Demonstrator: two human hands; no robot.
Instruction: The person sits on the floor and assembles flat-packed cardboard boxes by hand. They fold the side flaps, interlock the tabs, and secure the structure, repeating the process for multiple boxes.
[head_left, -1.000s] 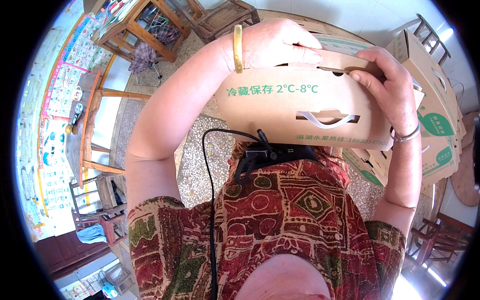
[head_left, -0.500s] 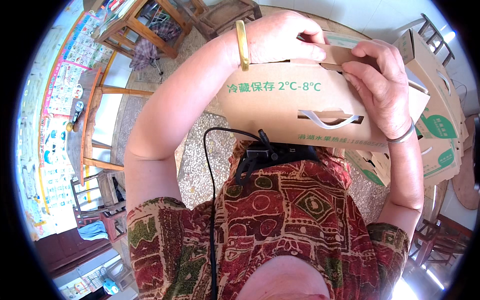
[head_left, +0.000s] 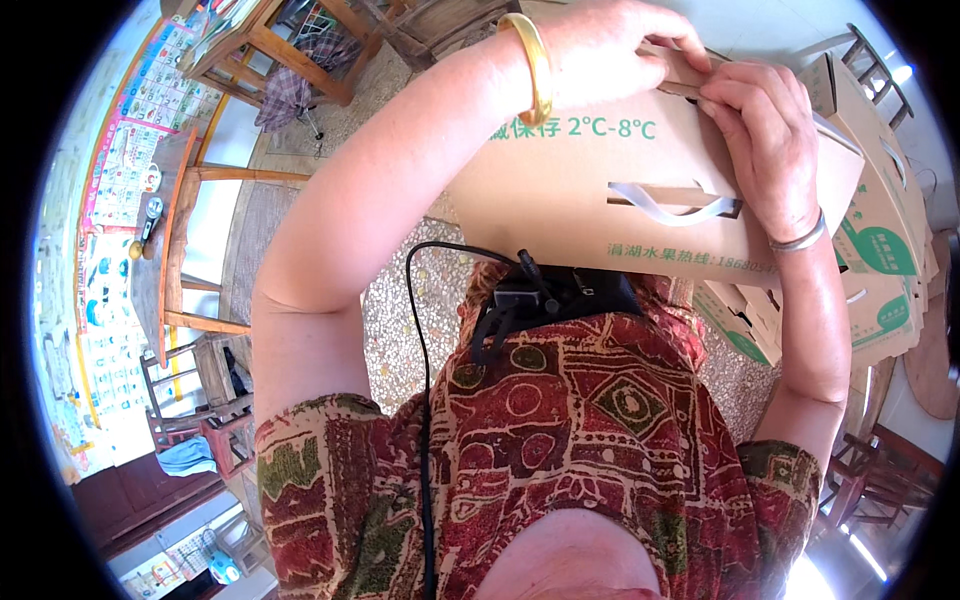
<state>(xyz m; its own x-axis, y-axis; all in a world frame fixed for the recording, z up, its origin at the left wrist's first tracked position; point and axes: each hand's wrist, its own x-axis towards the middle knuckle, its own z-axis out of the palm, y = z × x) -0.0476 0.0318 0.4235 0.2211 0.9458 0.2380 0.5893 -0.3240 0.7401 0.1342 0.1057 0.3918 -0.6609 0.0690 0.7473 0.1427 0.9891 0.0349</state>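
In front of my body stands a brown cardboard box with green print and a white plastic carry handle on its near side. My left hand, a gold bangle at its wrist, reaches over the top with fingers bent onto a cardboard flap. My right hand, wearing a silver bracelet, pinches the same flap at its right part, thumb on the near side. Both hands are close together at the box's top edge. The far side of the box is hidden.
More cardboard boxes lean in a stack at the right. A wooden table with a microphone stands left. A folded umbrella hangs by a wooden desk. A black cable runs down my front.
My left hand has moved right and away from me along the box top, nearer my right hand. The box has shifted slightly, and the flap between the hands now looks more pressed down.
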